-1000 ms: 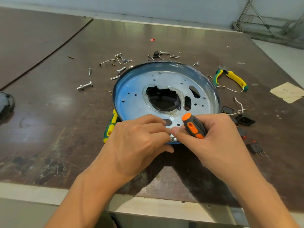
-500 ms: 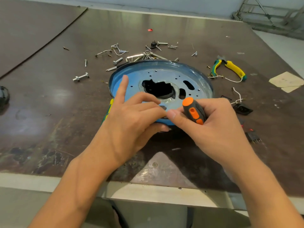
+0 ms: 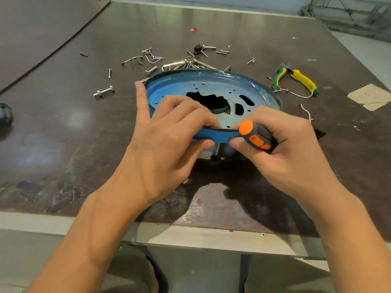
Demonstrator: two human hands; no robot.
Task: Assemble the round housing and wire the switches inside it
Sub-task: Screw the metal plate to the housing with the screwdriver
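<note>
From the head: housing [image 3: 211,85], a round blue plate with a jagged middle hole and small drilled holes, at the middle of the table [image 3: 63,127], tilted, near rim raised off the surface, far rim down by the screws. On the near rim toward the left, the left hand [image 3: 169,142]: middle fingers curled over the top, thumb beneath, pinching the rim; index finger [image 3: 140,98] straight, upright beside the housing's left rim. Just to the right of it, the right hand [image 3: 285,151], wrapped round a screwdriver [image 3: 257,137] with an orange-and-black handle, butt end toward the left hand, thumb tip against the lower side of the rim; shaft mostly hidden under the rim. Beyond the housing, toward the far edge, a scatter of screws [image 3: 182,64] and bolts, a small black part [image 3: 197,48] among them, a red scrap [image 3: 193,29] farther still. One bolt [image 3: 103,92] apart, left of the housing. Pliers [image 3: 300,81] with yellow-and-green grips right of the housing, a white wire [image 3: 305,112] near them. Black component [image 3: 319,133] peeking out behind the right hand. Tan paper scraps [image 3: 370,97] at the right edge. Dark round object [image 3: 5,116] cut off at the left edge. Both forearms bare, reaching in over the near edge.
</note>
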